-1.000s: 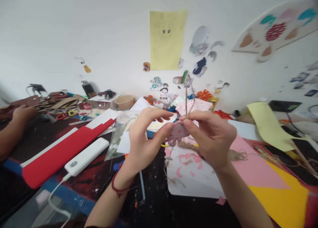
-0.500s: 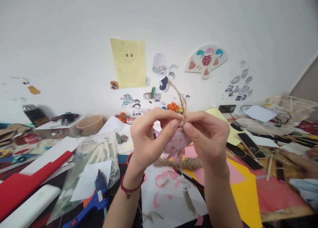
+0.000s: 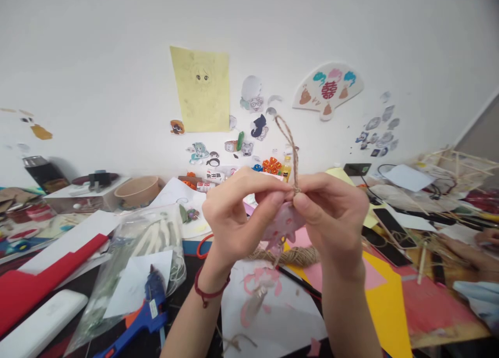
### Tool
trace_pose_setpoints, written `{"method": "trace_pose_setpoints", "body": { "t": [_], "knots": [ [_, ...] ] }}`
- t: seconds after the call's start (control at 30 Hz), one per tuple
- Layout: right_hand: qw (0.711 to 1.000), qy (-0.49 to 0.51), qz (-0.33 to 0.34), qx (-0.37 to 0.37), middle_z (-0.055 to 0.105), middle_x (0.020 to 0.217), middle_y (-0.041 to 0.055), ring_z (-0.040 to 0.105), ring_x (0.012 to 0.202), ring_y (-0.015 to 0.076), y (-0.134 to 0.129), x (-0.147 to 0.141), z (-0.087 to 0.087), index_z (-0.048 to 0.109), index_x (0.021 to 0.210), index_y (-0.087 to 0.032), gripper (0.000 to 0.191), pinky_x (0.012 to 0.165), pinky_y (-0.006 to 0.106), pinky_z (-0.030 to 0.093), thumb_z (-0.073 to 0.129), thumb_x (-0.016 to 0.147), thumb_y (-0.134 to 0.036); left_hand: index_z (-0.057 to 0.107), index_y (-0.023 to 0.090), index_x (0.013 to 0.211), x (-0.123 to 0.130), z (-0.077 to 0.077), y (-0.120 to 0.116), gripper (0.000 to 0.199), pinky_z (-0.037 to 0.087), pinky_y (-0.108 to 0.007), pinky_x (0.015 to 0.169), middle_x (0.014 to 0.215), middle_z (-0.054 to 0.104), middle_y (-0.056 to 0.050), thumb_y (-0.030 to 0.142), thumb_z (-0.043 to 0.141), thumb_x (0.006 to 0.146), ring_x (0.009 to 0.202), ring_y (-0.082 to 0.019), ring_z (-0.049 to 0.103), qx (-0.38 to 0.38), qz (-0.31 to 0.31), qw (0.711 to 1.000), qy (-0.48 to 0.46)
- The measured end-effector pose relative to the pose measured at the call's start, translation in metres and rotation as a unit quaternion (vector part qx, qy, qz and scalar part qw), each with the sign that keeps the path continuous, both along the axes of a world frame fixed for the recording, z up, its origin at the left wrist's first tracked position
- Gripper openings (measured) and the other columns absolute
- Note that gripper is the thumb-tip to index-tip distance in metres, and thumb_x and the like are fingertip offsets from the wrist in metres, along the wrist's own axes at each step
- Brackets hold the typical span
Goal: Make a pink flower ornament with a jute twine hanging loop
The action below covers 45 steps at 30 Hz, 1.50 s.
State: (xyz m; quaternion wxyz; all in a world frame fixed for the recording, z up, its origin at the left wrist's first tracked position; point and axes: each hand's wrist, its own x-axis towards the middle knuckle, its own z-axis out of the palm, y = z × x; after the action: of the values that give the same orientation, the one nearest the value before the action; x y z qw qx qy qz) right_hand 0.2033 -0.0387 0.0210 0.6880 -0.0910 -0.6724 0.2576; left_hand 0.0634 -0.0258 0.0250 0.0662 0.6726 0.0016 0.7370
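My left hand (image 3: 237,217) and my right hand (image 3: 333,217) meet in front of me, each in a thumb-and-finger pinch. Between the fingertips is the knotted base of a jute twine loop (image 3: 290,140), which stands up above them. Just below the knot hangs a pale pink ornament (image 3: 287,224) with pointed edges and small darker spots, partly hidden by my fingers. Beneath it a light tassel (image 3: 255,302) appears blurred. A bundle of twine (image 3: 302,256) lies behind my wrists, and white paper (image 3: 280,327) with pink scraps lies under them.
On the left are a blue glue gun (image 3: 146,316), a clear plastic bag (image 3: 128,233), a white case (image 3: 44,324) and red card (image 3: 50,282). Yellow card (image 3: 385,306) and phones (image 3: 393,228) lie right. Another person's hand (image 3: 468,251) is at the far right.
The tassel has swung to the left and blurred. My hands have shifted slightly right, still pinching at the knot, and the twine loop stands more upright. The view has moved a little.
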Motion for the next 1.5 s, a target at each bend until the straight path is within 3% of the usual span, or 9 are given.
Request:
{"method": "trace_pose_setpoints", "body": {
  "t": [0.4,0.6,0.77,1.1,1.5],
  "knots": [
    [1.0,-0.009,-0.023,-0.004,0.068,0.074,-0.0008,0.064,0.07,0.0123,-0.006,0.005,0.003,0.076,0.086,-0.023,0.004,0.066,0.025,0.054,0.075,0.089,-0.021,0.077,0.015,0.098,0.004,0.002,-0.003,0.02,0.05,-0.029,0.064,0.082,0.077,-0.004,0.003,0.07,0.084,0.071,-0.011,0.065,0.049,0.018,0.999,0.004],
    [1.0,-0.016,-0.022,-0.004,0.067,0.072,-0.0005,0.064,0.069,0.0134,-0.006,0.006,0.003,0.075,0.085,-0.024,0.005,0.065,0.027,0.054,0.074,0.089,-0.021,0.077,0.021,0.101,0.005,0.0,-0.004,0.023,0.053,-0.032,0.064,0.083,0.078,-0.002,0.006,0.07,0.085,0.07,-0.013,0.067,0.025,0.037,0.999,0.003],
    [0.999,-0.02,-0.04,-0.005,0.066,0.069,-0.001,0.063,0.067,0.0138,-0.007,0.006,0.003,0.073,0.083,-0.024,0.006,0.063,0.027,0.054,0.074,0.089,-0.024,0.077,0.024,0.102,0.004,-0.002,-0.003,0.025,0.055,-0.033,0.065,0.082,0.078,0.0,0.007,0.07,0.085,0.07,-0.014,0.068,0.044,0.068,0.997,0.003],
    [0.999,-0.024,-0.042,0.001,0.066,0.07,-0.0007,0.062,0.067,0.0126,-0.011,0.01,0.004,0.075,0.085,-0.023,0.01,0.063,0.025,0.053,0.071,0.088,-0.015,0.077,0.019,0.105,0.005,-0.005,-0.002,0.028,0.056,-0.034,0.064,0.089,0.079,-0.004,0.006,0.07,0.082,0.073,-0.015,0.068,0.09,0.136,0.987,0.005],
    [0.999,-0.035,-0.031,-0.01,0.066,0.069,-0.0003,0.061,0.064,0.0136,-0.009,0.012,0.005,0.074,0.08,-0.023,0.008,0.059,0.028,0.051,0.074,0.087,-0.018,0.077,0.023,0.105,0.003,-0.005,-0.003,0.026,0.056,-0.034,0.064,0.086,0.078,-0.001,0.009,0.071,0.084,0.071,-0.016,0.068,0.071,0.121,0.99,0.014]
  ]
}}
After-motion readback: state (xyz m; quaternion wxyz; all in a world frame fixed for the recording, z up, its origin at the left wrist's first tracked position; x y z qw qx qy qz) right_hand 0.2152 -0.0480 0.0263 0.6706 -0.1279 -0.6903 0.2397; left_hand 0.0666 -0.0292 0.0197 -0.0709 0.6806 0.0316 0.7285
